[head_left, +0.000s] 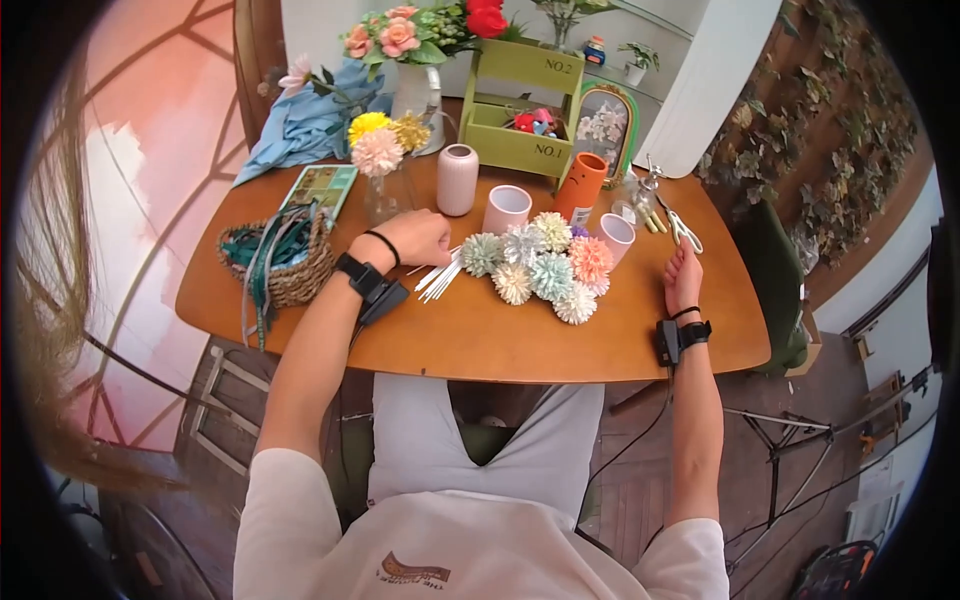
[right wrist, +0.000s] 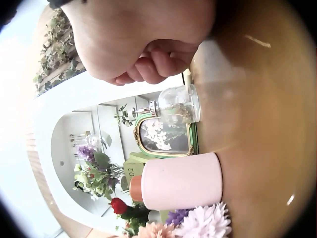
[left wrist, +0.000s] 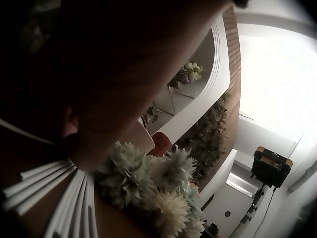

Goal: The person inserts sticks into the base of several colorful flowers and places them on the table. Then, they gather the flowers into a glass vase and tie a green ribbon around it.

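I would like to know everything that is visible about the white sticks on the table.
The white sticks are slim, straight and plain, perhaps plastic or paper. They fan out loosely in two groups over the brown table, beside the pompom flowers. Their gathered ends meet at the left hand; whether it grips them is unclear.

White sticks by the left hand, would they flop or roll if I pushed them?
The white sticks probably wouldn't flop: each looks straight, so likely stiff. They'd likely be light, being so thin. A push might roll or spread them, since they lie splayed on the table.
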Motion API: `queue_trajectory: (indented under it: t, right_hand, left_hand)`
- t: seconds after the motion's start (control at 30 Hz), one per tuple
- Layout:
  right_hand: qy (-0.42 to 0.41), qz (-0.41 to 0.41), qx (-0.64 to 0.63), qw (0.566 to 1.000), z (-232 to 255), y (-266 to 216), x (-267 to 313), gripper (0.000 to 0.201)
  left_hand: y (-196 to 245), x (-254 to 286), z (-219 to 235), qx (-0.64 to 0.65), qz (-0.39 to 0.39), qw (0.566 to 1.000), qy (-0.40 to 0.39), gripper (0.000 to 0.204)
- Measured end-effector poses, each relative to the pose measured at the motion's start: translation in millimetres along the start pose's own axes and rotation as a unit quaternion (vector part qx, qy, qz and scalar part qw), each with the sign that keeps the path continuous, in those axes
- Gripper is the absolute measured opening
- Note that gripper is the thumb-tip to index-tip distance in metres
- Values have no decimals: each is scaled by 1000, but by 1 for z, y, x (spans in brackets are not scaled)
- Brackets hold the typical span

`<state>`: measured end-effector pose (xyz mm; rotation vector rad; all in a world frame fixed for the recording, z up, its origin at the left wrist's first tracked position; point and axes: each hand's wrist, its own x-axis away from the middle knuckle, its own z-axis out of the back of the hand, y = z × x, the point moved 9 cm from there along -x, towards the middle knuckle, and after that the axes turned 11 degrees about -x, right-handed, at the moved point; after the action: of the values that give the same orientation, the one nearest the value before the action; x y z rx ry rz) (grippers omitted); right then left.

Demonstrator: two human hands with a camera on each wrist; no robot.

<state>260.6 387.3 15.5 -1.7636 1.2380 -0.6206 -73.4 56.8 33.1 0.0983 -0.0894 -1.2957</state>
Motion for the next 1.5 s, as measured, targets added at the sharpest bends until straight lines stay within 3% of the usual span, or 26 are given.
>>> queue_trajectory:
  t: [0.07, 0.43, 0.57, 0.63, 0.77, 0.87, 0.97, 1.07, 1.1, 1.17, 1.2, 1.3, 1.33, 1.43, 1.5]
  right_hand:
    - [24, 18, -1, 1000, 3, -6, 1, 35]
    - [-7, 117, -67, 991, -11, -35, 14, 33]
    - [22, 160, -71, 984, -17, -50, 23, 45]
    - [2, 226, -67, 972, -14, -68, 21, 47]
    - [-88, 290, -86, 949, -72, -110, 51, 47]
    - [-182, 249, -110, 945, -124, -115, 71, 45]
    - [-271, 194, -22, 943, -176, -92, 90, 44]
    - [-333, 181, 144, 914, -207, -55, 108, 25]
    - [-346, 167, 182, 905, -216, -41, 112, 24]
    - [-370, 148, 262, 879, -250, -22, 133, 21]
    - [-386, 118, 260, 877, -258, -12, 138, 19]
    - [-401, 41, 252, 880, -264, 10, 146, 19]
    - [-393, 41, 258, 881, -265, 11, 150, 17]
    - [-385, 55, 278, 878, -256, 15, 149, 14]
    - [-378, 71, 250, 889, -255, 16, 147, 13]
  left_hand:
    - [1, -2, -2, -4, -3, 1000, 4, 22]
    - [-3, -3, 4, -1, -3, 998, 55, 20]
    - [-4, -6, 5, -20, -26, 995, 98, 17]
    - [-5, -5, 1, -25, -24, 995, 95, 16]
    - [-1, -5, 4, -58, -22, 994, 95, 15]
    - [0, -2, 20, -67, -10, 986, 151, 16]
    - [11, 6, 47, -67, 7, 974, 217, 16]
    - [33, 31, 80, 112, -121, 895, 414, 13]
    - [32, 31, 80, 200, -118, 879, 415, 13]
    - [28, 28, 77, 371, -108, 826, 410, 14]
    - [33, 10, 64, 550, -122, 781, 269, 13]
    - [48, 16, 64, 647, -149, 724, 187, 11]
    - [55, 19, 65, 656, -129, 725, 163, 16]
    - [56, 20, 65, 664, -199, 689, 209, 14]
    - [56, 19, 62, 649, -200, 701, 219, 17]
